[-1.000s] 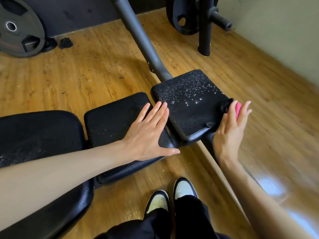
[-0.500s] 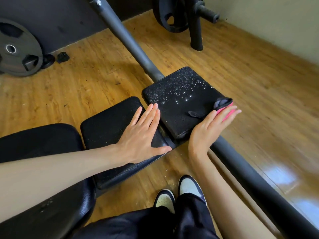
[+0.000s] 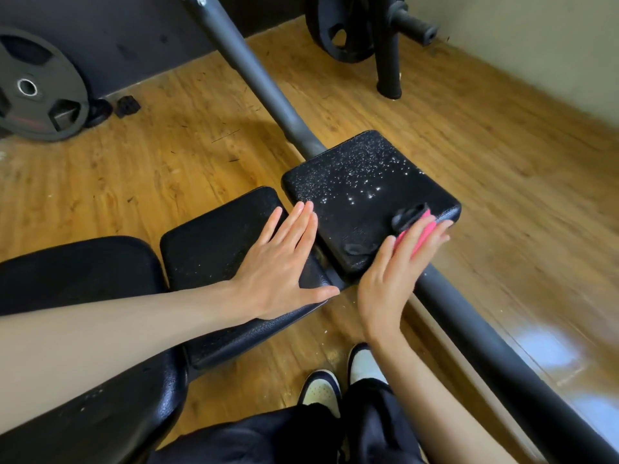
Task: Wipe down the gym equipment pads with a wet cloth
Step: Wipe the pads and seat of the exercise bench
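Pressing the pink-and-black cloth (image 3: 408,216) onto the near right corner of the end pad (image 3: 351,202), the right hand (image 3: 392,272) kept its fingers straight. It had slid in from the pad's side edge. Droplets (image 3: 365,172) on the far half were unwiped, so most of this pad likely remained. The left hand (image 3: 278,266) lay flat and released on the middle pad (image 3: 214,239).

A gym: weight plates (image 3: 31,87), padded bench (image 3: 231,229), wood floor (image 3: 502,162)
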{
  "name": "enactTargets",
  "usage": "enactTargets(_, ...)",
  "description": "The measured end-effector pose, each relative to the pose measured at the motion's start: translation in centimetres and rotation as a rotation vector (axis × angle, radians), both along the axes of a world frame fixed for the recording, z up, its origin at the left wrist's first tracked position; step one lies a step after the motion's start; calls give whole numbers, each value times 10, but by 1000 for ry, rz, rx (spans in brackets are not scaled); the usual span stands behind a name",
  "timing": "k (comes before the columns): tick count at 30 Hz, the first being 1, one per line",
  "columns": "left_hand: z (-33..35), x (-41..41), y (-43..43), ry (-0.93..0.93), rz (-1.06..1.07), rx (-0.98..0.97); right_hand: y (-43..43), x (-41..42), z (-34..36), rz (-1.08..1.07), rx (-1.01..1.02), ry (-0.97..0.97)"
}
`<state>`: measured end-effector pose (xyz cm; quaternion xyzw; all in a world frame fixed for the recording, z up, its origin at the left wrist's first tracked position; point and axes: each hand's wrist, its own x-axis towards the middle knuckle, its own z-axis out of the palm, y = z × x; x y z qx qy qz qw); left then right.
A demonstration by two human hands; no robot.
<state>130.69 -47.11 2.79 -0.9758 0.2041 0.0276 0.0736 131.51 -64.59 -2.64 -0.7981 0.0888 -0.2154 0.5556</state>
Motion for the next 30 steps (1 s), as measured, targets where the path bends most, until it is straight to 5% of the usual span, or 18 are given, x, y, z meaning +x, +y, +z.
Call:
enactTargets(2, 1, 0, 0, 9, 5, 3, 2, -15, -12, 99, -243, -7)
enactTargets(5, 2, -1, -1, 13, 18, 4, -25, 20, -5, -23, -469, 31)
enactTargets(9, 2, -3, 0, 15, 26, -3, -27, 44, 12, -65, -610, 79)
enactTargets(16, 10, -11, 4, -85, 70, -25, -6, -36, -6, 388, -806, -298)
enactTargets(24, 11, -34, 44, -14, 259, -1, 19, 40, 24, 654, -1264, -196)
enactTargets(30, 15, -27, 55, 0, 317, -17, 11, 29, 34, 659, -1293, -130)
